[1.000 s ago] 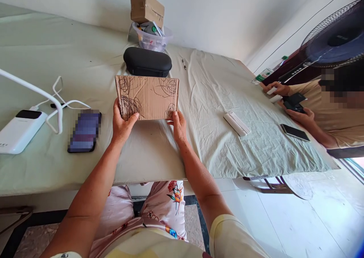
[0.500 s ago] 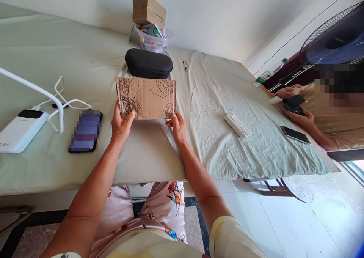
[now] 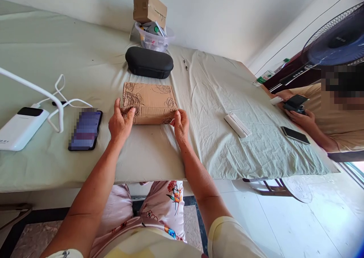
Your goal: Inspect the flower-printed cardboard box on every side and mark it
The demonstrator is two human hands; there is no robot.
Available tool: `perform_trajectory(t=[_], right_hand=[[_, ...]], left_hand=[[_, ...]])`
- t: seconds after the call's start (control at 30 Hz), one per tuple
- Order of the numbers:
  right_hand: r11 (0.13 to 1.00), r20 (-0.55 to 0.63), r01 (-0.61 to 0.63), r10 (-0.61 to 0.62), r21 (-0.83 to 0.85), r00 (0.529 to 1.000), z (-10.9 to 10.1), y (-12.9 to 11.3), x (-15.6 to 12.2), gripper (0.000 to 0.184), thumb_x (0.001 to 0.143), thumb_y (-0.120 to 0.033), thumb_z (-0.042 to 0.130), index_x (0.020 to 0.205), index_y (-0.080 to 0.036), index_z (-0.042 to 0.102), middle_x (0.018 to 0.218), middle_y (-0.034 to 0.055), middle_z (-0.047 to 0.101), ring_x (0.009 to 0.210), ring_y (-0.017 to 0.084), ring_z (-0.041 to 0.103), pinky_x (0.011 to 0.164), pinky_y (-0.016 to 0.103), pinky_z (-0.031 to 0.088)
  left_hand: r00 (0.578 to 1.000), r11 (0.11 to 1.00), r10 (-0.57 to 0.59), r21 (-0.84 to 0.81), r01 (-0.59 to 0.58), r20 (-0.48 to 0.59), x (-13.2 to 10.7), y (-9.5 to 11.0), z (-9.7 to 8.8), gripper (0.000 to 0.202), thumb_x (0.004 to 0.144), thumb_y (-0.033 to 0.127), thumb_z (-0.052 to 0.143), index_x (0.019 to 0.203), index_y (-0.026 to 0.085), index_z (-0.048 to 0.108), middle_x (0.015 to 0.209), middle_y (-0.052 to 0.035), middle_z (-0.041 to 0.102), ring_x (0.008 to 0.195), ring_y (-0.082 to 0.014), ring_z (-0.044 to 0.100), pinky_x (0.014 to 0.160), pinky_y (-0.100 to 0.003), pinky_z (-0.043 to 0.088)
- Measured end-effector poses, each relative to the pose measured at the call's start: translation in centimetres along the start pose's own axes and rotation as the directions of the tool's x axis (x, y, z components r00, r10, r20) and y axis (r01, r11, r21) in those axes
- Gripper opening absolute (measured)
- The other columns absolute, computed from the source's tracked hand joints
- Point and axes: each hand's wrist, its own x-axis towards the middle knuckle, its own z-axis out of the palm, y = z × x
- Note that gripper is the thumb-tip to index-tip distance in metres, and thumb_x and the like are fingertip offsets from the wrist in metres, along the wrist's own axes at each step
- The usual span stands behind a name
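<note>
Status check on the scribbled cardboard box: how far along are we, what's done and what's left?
Done, it seems: the cardboard box lies flat on the green cloth, just in front of the black case. In hand: the left hand and right hand grip its near corners. Left: neither hand has let go, and the box looks closed, not opened.

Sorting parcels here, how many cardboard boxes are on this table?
2. A scribbled box lies between the left hand and right hand, both touching it; a plain box sits atop the plastic tub by the wall. None seems hidden.
</note>
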Motion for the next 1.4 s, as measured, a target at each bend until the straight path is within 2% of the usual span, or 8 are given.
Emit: perform_trajectory(t=[0.17,0.3,0.43,0.57,0.87,1.03,1.13,1.4], right_hand=[[0.991,0.01,0.085,-0.085,-0.1,0.996,-0.3,0.3,-0.1,0.063,0.095,-0.069,0.062,0.144,-0.028,0.06,0.09,0.0005,0.068,0.081,0.016,0.063,0.081,0.033,0.056],[0.981,0.027,0.155,-0.153,-0.119,0.988,0.0,0.4,-0.1,0.06,0.093,-0.064,0.065,0.144,-0.032,0.062,0.116,0.0065,0.07,0.092,0.018,0.065,0.084,0.034,0.058],[0.98,0.066,0.165,-0.158,-0.109,0.985,0.2,0.6,0.1,0.048,0.094,-0.06,0.064,0.131,-0.03,0.07,0.113,0.0075,0.069,0.093,0.019,0.066,0.083,0.035,0.058],[0.98,0.03,0.187,-0.185,-0.065,0.982,0.3,0.7,0.0,0.04,0.094,-0.057,0.065,0.121,-0.029,0.07,0.103,0.0051,0.067,0.09,0.018,0.065,0.084,0.035,0.057],[0.982,0.024,0.172,-0.171,-0.078,0.985,0.5,0.6,-0.4,0.041,0.092,-0.061,0.066,0.12,-0.03,0.066,0.1,0.0029,0.062,0.083,0.016,0.06,0.074,0.031,0.053],[0.976,-0.009,0.192,-0.194,-0.106,0.981,0.4,0.5,-0.3,0.045,0.093,-0.063,0.064,0.125,-0.03,0.064,0.097,0.002,0.059,0.083,0.017,0.057,0.073,0.031,0.051],[0.975,-0.027,0.195,-0.199,-0.106,0.98,0.3,0.3,-0.3,0.047,0.093,-0.064,0.063,0.126,-0.03,0.063,0.096,0.0018,0.058,0.082,0.016,0.056,0.075,0.031,0.052],[0.981,-0.023,0.179,-0.181,-0.071,0.983,0.5,0.0,-0.5,0.051,0.091,-0.064,0.068,0.129,-0.031,0.061,0.109,0.0037,0.064,0.088,0.016,0.061,0.082,0.034,0.057]], left_hand=[[0.988,0.987,0.128,-0.091,-0.136,-0.088,-0.1,-0.2,0.4,0.101,0.087,0.066,0.074,0.167,0.021,0.032,0.157,-0.0211,0.057,0.142,-0.0382,0.059,0.123,-0.053,0.044],[0.967,0.96,0.249,-0.117,-0.255,-0.059,-0.3,0.1,0.6,0.098,0.085,0.058,0.079,0.165,0.022,0.037,0.164,-0.0208,0.045,0.154,-0.0367,0.045,0.129,-0.052,0.037],[0.967,0.963,0.256,-0.099,-0.252,0.022,-0.2,-0.1,0.8,0.065,0.09,0.053,0.074,0.146,0.024,0.059,0.154,-0.017,0.054,0.149,-0.0351,0.049,0.128,-0.053,0.037],[0.97,0.965,0.243,-0.098,-0.243,-0.01,-0.1,-0.5,0.9,0.047,0.092,0.048,0.073,0.133,0.025,0.067,0.141,-0.0139,0.063,0.138,-0.0314,0.058,0.126,-0.049,0.041],[0.961,0.96,0.262,-0.081,-0.269,-0.092,-0.5,-0.1,1.0,0.041,0.093,0.05,0.073,0.126,0.026,0.072,0.135,-0.0104,0.073,0.131,-0.0283,0.065,0.121,-0.044,0.047],[0.953,0.943,0.281,-0.154,-0.296,-0.111,-0.7,0.4,0.9,0.051,0.097,0.045,0.067,0.143,0.024,0.063,0.142,-0.0106,0.072,0.134,-0.0255,0.067,0.117,-0.039,0.051],[0.966,0.948,0.218,-0.206,-0.243,-0.137,-0.7,0.4,1.0,0.062,0.094,0.045,0.069,0.15,0.022,0.055,0.135,-0.0122,0.075,0.122,-0.0251,0.073,0.108,-0.038,0.056],[0.957,0.947,0.1,-0.269,-0.175,-0.272,-0.3,0.3,1.2,0.039,0.094,0.053,0.068,0.115,0.019,0.064,0.114,-0.0077,0.076,0.106,-0.0202,0.074,0.092,-0.032,0.06]])
